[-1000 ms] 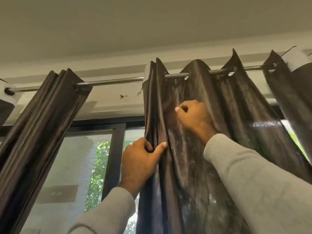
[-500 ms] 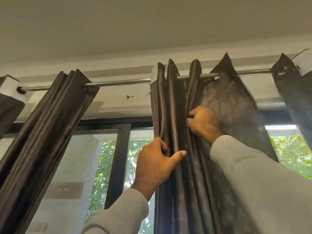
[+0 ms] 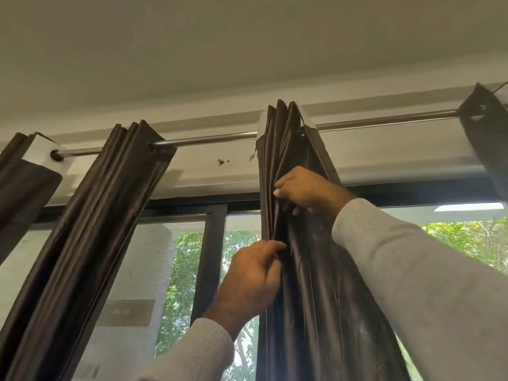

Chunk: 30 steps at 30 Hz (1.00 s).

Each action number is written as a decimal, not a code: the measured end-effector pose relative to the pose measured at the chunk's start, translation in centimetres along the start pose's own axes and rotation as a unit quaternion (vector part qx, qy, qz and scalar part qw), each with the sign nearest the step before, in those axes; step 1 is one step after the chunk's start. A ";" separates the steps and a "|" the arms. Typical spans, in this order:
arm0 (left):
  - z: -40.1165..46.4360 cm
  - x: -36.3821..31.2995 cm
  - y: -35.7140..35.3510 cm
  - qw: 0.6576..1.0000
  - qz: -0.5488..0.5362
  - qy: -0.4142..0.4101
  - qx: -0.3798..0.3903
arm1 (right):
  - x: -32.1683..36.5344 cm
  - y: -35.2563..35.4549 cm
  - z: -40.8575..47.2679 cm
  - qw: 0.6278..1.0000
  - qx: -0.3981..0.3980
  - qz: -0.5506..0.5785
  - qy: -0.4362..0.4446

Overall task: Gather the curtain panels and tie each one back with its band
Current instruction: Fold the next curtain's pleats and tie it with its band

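A dark brown satin curtain panel (image 3: 316, 298) hangs from a metal rod (image 3: 209, 139), bunched into tight pleats at centre right. My right hand (image 3: 308, 191) grips the folds high up, just under the rod. My left hand (image 3: 251, 279) pinches the panel's left edge lower down. A second gathered panel (image 3: 90, 229) hangs to the left, apart from both hands. No tie band is in view.
Another panel's edge (image 3: 19, 182) shows at far left and one more panel (image 3: 486, 127) hangs at the far right end of the rod. Behind them is a dark-framed window (image 3: 211, 243) with trees outside. The ceiling is close above.
The centre panel went from spread wide to tightly bunched, its pleats pushed left along the rod. Both hands kept their hold, and the window on the right came into view.
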State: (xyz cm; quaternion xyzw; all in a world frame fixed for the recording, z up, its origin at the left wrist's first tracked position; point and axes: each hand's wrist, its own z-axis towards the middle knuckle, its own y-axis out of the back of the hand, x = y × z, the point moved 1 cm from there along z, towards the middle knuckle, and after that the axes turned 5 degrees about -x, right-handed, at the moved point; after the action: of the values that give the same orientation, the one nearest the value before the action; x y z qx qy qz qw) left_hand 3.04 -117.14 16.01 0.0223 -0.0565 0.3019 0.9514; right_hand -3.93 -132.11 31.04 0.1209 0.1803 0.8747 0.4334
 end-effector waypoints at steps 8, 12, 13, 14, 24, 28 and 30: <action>0.1 -0.1 -1.1 0.997 -0.065 0.042 0.005 | -6.6 1.5 -3.2 0.913 -0.349 -0.202 -0.071; -0.2 -0.5 -1.3 0.996 -0.087 0.036 -0.005 | -9.3 1.6 -3.9 0.920 -0.306 -0.189 -0.155; -0.2 -0.6 -1.4 0.995 -0.093 0.042 -0.009 | -9.4 1.5 -4.0 0.926 -0.292 -0.179 -0.159; -0.2 -0.7 -1.4 0.994 -0.097 0.054 -0.015 | -9.3 1.3 -4.1 0.932 -0.281 -0.169 -0.156; -0.5 -0.2 -0.6 0.998 -0.037 0.019 -0.043 | -6.0 -0.4 -3.1 0.967 -0.223 -0.068 -0.100; -0.6 -1.1 -0.7 0.999 -0.035 -0.015 -0.024 | -3.0 -2.1 -1.1 0.985 -0.162 -0.041 -0.033; -0.9 -1.2 -0.9 0.998 -0.045 0.011 -0.031 | -2.2 -2.0 -0.4 0.988 -0.151 -0.006 -0.026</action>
State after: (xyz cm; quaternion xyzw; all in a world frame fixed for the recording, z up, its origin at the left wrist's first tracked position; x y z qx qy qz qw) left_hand 2.63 -118.49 14.96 -0.0081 -0.0545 0.2567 0.9649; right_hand -1.33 -132.80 29.71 0.0757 0.0360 0.8860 0.4560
